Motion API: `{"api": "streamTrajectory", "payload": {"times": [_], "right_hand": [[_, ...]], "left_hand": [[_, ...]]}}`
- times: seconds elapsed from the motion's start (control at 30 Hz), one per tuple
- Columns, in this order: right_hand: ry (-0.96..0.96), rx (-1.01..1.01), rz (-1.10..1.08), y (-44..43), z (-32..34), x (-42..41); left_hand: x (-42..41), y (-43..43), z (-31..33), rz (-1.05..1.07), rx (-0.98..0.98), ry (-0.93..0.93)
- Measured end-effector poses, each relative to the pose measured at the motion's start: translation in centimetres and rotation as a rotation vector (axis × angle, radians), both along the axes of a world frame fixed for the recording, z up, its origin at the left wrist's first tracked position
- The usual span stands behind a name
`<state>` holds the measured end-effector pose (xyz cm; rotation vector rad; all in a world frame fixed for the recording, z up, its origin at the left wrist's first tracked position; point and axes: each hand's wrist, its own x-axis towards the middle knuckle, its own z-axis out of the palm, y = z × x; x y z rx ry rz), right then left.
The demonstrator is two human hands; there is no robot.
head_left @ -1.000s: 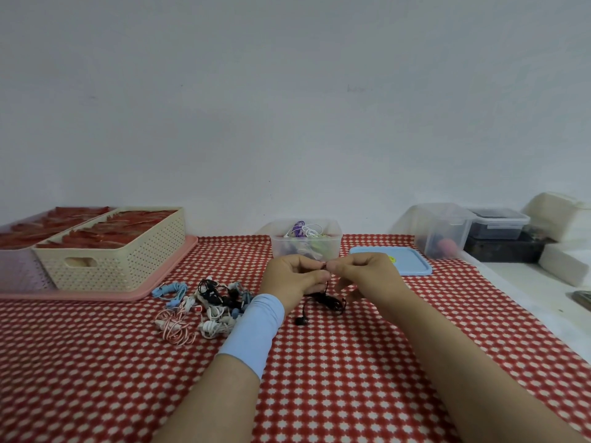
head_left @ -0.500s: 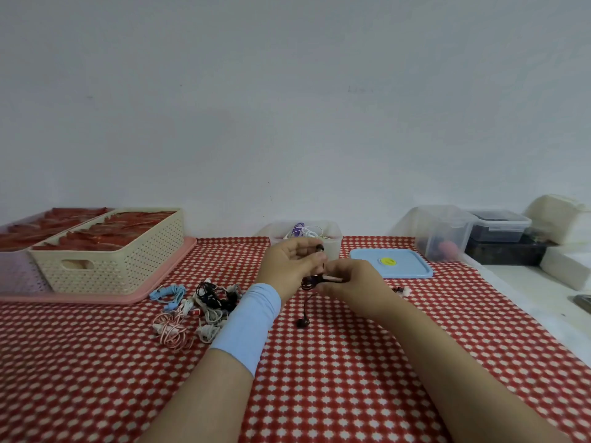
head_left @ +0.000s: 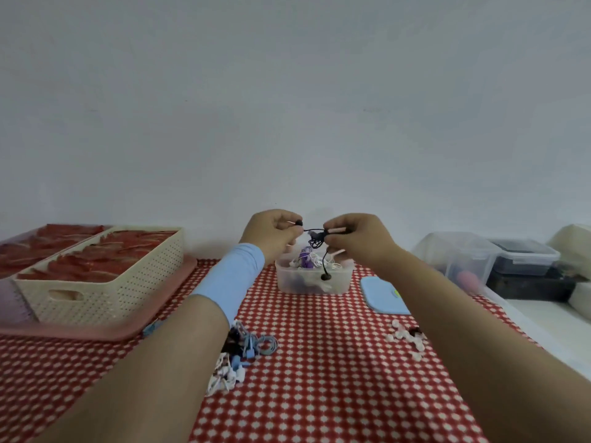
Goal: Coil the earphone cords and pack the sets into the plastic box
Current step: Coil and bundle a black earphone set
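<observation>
Both hands are raised above the clear plastic box (head_left: 342, 282), which holds several coiled earphone sets in white and purple. My left hand (head_left: 275, 235) pinches one earbud of a black earphone set (head_left: 315, 239). My right hand (head_left: 355, 239) grips the small coil of the same black cord. A second black earbud hangs on its cord in front of the box. A heap of loose earphones (head_left: 243, 353) in blue, white and black lies on the red checked tablecloth (head_left: 319, 378), partly hidden by my left forearm.
A cream perforated basket (head_left: 105, 282) with red contents sits on a pink tray (head_left: 96, 330) at the left. A blue lid (head_left: 382, 295) lies right of the box. Small pale bits (head_left: 404, 338) lie by my right forearm. Clear and dark containers (head_left: 479, 260) stand at the right.
Both hands have lifted the black earphone set from near the tablecloth up over the plastic box. My view has moved closer to the table.
</observation>
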<state>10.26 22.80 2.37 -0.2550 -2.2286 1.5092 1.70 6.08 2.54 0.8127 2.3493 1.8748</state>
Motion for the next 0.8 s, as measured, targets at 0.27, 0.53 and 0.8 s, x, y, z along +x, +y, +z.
{"api": "streamTrajectory", "payload": {"times": [0.27,0.53,0.8], "right_hand": [[-0.082,0.215,-0.067,1.9,0.4,-6.8],[-0.375,0.629,-0.011,1.8,-3.5,-7.7],[-0.395,0.793,-0.019,0.8,-3.0,-5.8]], "left_hand": [[-5.3,1.5,-0.6,0.092,-0.471,0.155],[-7.0,0.9,-4.7,-0.043,-0.698,0.197],[-5.6,-1.9,-4.2,0.012,-0.667,0.3]]}}
